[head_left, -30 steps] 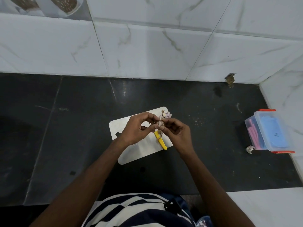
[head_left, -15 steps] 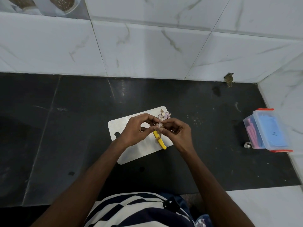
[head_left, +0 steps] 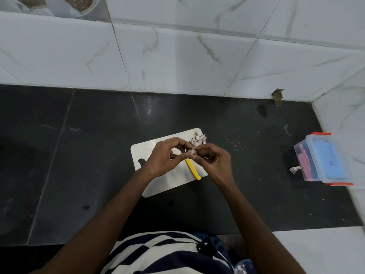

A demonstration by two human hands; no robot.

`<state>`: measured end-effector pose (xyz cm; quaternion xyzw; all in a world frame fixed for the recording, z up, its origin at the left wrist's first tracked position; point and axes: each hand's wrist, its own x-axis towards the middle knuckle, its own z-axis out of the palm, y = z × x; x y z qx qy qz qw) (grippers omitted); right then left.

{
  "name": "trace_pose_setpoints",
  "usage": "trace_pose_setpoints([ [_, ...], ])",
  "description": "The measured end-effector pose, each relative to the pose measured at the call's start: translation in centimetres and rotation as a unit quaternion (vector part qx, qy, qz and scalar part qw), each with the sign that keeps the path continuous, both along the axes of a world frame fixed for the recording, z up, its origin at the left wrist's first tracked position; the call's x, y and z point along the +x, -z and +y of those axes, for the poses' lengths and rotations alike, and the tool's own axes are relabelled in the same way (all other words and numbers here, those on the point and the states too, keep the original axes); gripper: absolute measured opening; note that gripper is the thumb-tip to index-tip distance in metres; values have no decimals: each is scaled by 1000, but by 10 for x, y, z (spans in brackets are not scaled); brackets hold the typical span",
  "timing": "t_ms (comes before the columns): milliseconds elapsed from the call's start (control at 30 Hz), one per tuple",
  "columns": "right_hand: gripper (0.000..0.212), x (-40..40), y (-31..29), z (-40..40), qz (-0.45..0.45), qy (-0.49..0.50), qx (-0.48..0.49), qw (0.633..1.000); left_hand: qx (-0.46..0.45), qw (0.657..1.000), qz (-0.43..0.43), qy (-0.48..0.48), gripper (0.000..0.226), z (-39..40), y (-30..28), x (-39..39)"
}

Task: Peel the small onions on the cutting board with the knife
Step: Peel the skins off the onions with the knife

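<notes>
**Both hands pinching one small onion above the board**

Left to right:

- Dark countertop runs across the frame, with white marble-look wall tiles on the far side.
- Cutting board: pale, rounded corners, lying at an angle near the counter's middle. Hanging hole is at its left edge.
- Your left hand is over the board, fingers curled in, with the fingertips closed on the small onion from the left.
- That onion sits between the two hands, above the board's right half. It's too small to tell how much skin is on it.
- Knife: yellow handle lies flat on the board, just near of the hands, butt end at the board's near right edge. Blade is hidden under your hands. Neither hand touches the handle.
- Pile of onions and peel: purple and pale bits at the board's far right corner, just beyond your fingertips.
- Your right hand has its fingers bent and pinches the same onion from the right.
- Clear plastic box with red clips stands well apart at the far right, by the side wall. A small crumpled scrap lies just left of it.
</notes>
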<state>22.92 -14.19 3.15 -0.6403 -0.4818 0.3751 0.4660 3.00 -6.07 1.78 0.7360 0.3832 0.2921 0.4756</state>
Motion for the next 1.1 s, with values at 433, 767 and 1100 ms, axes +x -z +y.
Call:
trace_pose_setpoints([
  [433,31,1,5,-1,66,-14,-11,998,-15,1000,-8,-16,32,-8,-3,4],
  [767,28,6,-4,3,214,-19,-138,967,3,997,72,10,24,-8,0,0],
  [1100,36,4,-11,3,95,-46,-165,981,24,995,91,25,24,-4,-10,-4],
])
